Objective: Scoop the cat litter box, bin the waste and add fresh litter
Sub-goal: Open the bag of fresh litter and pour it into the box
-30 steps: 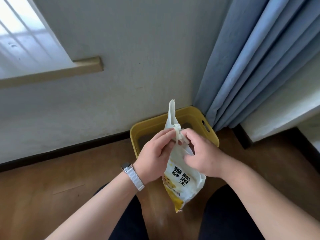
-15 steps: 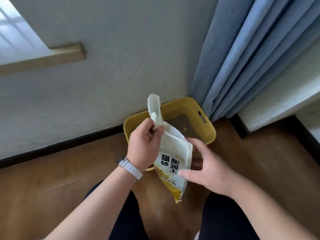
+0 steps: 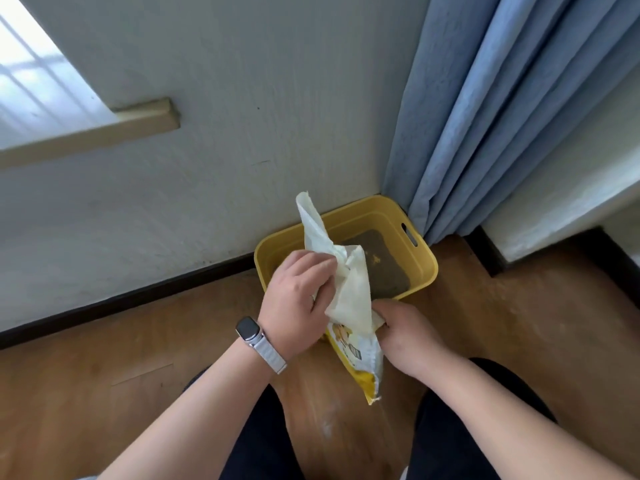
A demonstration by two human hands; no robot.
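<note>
The left hand [image 3: 298,303] grips the crumpled upper part of a white and yellow litter bag [image 3: 349,299], fingers curled into the folds. The right hand [image 3: 405,334] holds the bag lower down on its right side, fingers closed round the edge. A watch [image 3: 248,330] with a pale strap sits on the left wrist.

The bag hangs between both hands, tilted, with its torn top pointing up toward the wall and its yellow bottom corner pointing down between the knees. It is held over the near edge of the litter box; whether it touches the rim cannot be told.

The floor [image 3: 104,375] is brown wood with a few pale scuffs near the knees [image 3: 263,438], which are in dark trousers. A white wall [image 3: 242,133] runs behind, with a dark skirting board [image 3: 138,296] at its foot. A bright window [image 3: 31,84] with a pale sill [image 3: 104,133] is at upper left. A blue curtain [image 3: 502,116] hangs in folds at the right, its hem just beside the box.

The yellow litter box [image 3: 426,268] stands on the floor against the wall, a handle slot in its right side. Inside lies a thin layer of dark grey litter [image 3: 384,268] with a few yellow specks
</note>
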